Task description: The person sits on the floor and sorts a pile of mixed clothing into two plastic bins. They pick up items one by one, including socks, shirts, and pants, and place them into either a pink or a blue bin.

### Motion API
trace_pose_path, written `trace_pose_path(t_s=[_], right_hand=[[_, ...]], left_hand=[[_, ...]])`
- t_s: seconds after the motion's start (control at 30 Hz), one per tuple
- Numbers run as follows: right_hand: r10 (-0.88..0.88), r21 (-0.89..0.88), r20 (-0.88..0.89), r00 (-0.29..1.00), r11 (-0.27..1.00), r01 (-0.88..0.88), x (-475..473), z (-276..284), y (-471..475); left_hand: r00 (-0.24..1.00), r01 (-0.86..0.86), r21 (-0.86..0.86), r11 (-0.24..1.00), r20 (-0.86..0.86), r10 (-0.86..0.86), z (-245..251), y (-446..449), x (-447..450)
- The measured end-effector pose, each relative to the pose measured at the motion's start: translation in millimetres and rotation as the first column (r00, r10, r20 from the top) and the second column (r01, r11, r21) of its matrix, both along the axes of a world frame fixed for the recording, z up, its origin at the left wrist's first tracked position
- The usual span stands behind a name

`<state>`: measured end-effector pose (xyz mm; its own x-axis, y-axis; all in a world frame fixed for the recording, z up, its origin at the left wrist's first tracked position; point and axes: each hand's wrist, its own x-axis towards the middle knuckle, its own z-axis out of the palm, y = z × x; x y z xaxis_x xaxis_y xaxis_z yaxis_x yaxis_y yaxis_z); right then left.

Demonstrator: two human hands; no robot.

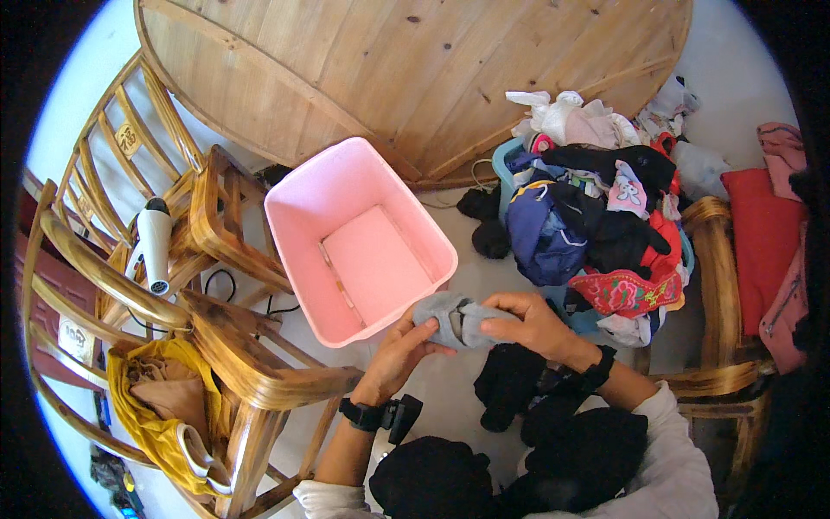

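Observation:
A small grey cloth item (447, 319), bunched up with a gap at its middle, is held between my two hands, by the near edge of the pink plastic bin (360, 243). My left hand (403, 350) grips its left end with the thumb on top. On its right end, my right hand (535, 322) pinches the cloth between thumb and fingers. Nothing but a thin strip along the bottom edge shows inside the bin. To the right, a light blue basket (509, 165) is heaped with mixed clothes, among them a navy garment (541, 227) and a red embroidered piece (626, 292).
Wooden chairs stand at the left, one with a white hair dryer (154, 246), another with a yellow cloth bag (165, 415). A round wooden panel (415, 78) lies beyond the bin. Another wooden chair (716, 279) with a red cushion (755, 246) is at the right.

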<state>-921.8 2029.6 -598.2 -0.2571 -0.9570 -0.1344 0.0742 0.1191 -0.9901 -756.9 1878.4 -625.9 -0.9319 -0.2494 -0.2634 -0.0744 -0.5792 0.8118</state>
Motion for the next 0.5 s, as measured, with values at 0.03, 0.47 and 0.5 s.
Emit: trace_pose_path(t_s=[0.03,0.47,0.5], right_hand=[[0.006,-0.018,-0.066,0.998,1.000,-0.007,1,-1,0],[-0.065,-0.096,-0.547,0.834,0.995,0.015,16,-7,-4],[-0.077,-0.091,-0.562,0.823,0.995,0.031,18,-9,-5]], left_hand=[[1.000,-0.005,-0.016,1.000,0.000,0.005,0,1,0],[1.000,0.011,-0.186,0.982,0.006,-0.011,0,17,-9],[0.999,0.040,-0.295,0.955,-0.006,-0.043,0,19,-10]])
